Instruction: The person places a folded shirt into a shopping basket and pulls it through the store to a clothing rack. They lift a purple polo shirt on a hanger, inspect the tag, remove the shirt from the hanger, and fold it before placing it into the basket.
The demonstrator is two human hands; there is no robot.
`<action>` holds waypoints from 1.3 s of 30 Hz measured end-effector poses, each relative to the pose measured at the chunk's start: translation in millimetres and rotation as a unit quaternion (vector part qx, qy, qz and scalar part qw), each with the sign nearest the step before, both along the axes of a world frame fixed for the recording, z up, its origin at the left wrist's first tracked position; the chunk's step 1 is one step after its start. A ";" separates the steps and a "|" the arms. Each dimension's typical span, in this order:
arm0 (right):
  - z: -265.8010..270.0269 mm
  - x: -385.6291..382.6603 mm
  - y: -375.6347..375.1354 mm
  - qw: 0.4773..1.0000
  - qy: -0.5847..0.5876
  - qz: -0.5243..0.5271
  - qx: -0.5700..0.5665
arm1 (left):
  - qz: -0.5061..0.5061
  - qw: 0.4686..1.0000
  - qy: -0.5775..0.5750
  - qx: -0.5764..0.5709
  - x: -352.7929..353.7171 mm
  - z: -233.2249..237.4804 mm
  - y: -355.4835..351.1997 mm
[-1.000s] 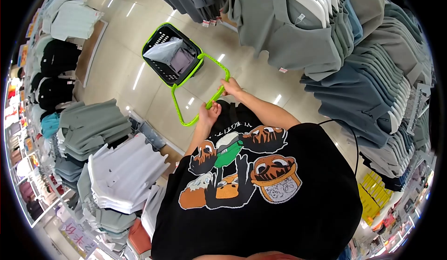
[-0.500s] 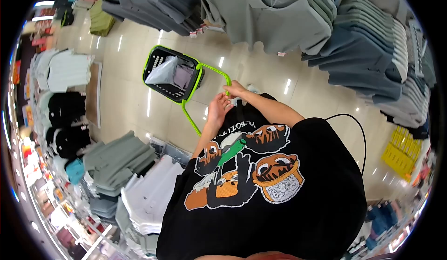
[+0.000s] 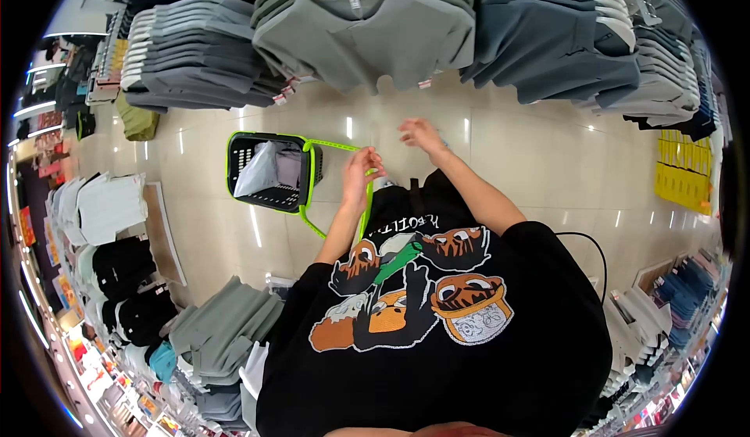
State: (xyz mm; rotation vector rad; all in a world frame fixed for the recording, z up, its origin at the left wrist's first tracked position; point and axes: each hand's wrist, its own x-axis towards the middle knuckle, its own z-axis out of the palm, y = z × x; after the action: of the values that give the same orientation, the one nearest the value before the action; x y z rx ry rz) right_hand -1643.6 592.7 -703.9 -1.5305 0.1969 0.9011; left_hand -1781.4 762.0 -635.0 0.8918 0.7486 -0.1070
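My left hand (image 3: 361,170) is over the far corner of the green handle (image 3: 332,145) of a black basket (image 3: 307,179), its fingers loosely bent and apart; part of the handle is hidden behind it. To its right, my right hand (image 3: 420,135) hangs above the floor with fingers spread, holding nothing and away from the handle. The basket has a green rim and holds a whitish plastic bag (image 3: 256,170) and a grey-purple folded item (image 3: 288,168).
Grey shirts (image 3: 367,38) hang on a rack ahead, with dark blue-grey shirts (image 3: 539,46) to their right. White tops (image 3: 112,209) and grey-green garments (image 3: 226,331) are at the left. A yellow stand (image 3: 683,173) is at the far right.
My right hand has let go of the green handle and moved right, its fingers now apart. The view has turned, and the rack of grey shirts appears further left.
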 end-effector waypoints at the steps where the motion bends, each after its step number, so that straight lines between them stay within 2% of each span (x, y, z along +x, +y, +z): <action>1: 12.1 15.3 -8.3 0.999 -0.012 -0.044 0.019 | 0.006 1.000 -0.015 0.016 10.2 6.4 -4.6; 5: 50.5 78.5 -53.3 0.990 -0.067 -0.105 0.060 | -0.001 0.995 -0.053 0.082 56.5 39.6 -33.7; 7: 93.4 110.8 -71.8 0.953 -0.262 -0.129 0.076 | -0.028 0.990 -0.085 0.108 86.9 61.9 -50.7; 8: 114.4 130.8 -81.9 0.952 -0.267 -0.128 0.074 | -0.047 0.986 -0.103 0.122 104.3 71.5 -59.4; 9: 135.4 147.7 -92.3 0.921 -0.369 -0.110 0.060 | -0.047 0.986 -0.104 0.119 122.2 78.1 -68.1; 10: 158.1 162.0 -102.1 0.879 -0.465 -0.091 0.046 | -0.052 0.972 -0.156 0.169 142.4 83.6 -75.4; 11: 186.1 176.4 -112.1 0.836 -0.546 -0.054 -0.020 | -0.056 0.951 -0.209 0.219 163.5 92.0 -82.3; 12: 214.4 191.7 -121.0 0.780 -0.620 -0.017 -0.084 | -0.054 0.952 -0.211 0.218 185.1 107.0 -88.6; 14: 259.5 229.6 -134.2 0.624 -0.760 0.059 -0.172 | -0.060 0.887 -0.296 0.350 225.4 143.4 -101.4; 16: 278.2 256.6 -143.2 0.540 -0.800 0.107 -0.240 | -0.070 0.877 -0.306 0.365 248.0 162.8 -113.4; 18: 278.6 283.3 -152.2 0.439 -0.831 0.107 -0.325 | -0.080 0.866 -0.316 0.380 269.1 164.5 -127.1; 19: 277.2 289.7 -156.8 0.438 -0.832 0.108 -0.323 | -0.097 0.851 -0.324 0.402 278.8 161.7 -133.7; 20: 274.4 293.7 -161.2 0.428 -0.814 0.131 -0.369 | -0.115 0.837 -0.330 0.422 286.7 158.5 -140.3; 22: 274.3 292.4 -165.0 0.419 -0.792 0.157 -0.415 | -0.142 0.847 -0.303 0.413 297.9 151.9 -151.6; 24: 277.6 284.2 -170.9 0.437 -0.756 0.217 -0.436 | -0.154 0.775 -0.309 0.529 308.5 142.2 -160.2; 26: 280.5 272.4 -179.9 0.443 -0.777 0.232 -0.382 | -0.151 0.785 -0.310 0.515 315.9 144.8 -165.3; 28: 287.9 255.3 -187.8 0.458 -0.764 0.262 -0.371 | -0.096 0.743 -0.364 0.553 328.9 142.8 -167.6; 30: 293.6 239.8 -199.5 0.472 -0.741 0.294 -0.376 | -0.115 0.756 -0.376 0.523 345.1 141.8 -172.9; 32: 302.0 227.9 -208.1 0.486 -0.726 0.313 -0.372 | -0.194 0.745 -0.401 0.497 365.7 136.0 -180.0; 33: 306.5 222.5 -212.9 0.486 -0.722 0.318 -0.376 | -0.187 0.723 -0.420 0.516 379.4 126.8 -182.0; 36: 321.6 209.4 -227.3 0.497 -0.704 0.354 -0.365 | -0.190 0.741 -0.394 0.510 410.5 133.3 -169.5; 38: 330.5 200.3 -235.1 0.511 -0.688 0.374 -0.354 | -0.187 0.724 -0.390 0.537 427.8 131.6 -158.6; 39: 333.9 196.4 -238.3 0.525 -0.679 0.375 -0.351 | -0.213 0.736 -0.370 0.525 426.6 140.1 -154.3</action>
State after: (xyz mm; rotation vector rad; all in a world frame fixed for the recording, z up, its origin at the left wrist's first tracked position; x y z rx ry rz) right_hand -1447.1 354.4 -370.0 -2.7207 -1.5429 -0.1303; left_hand -1354.8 607.7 -495.0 2.0240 -0.2687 0.3036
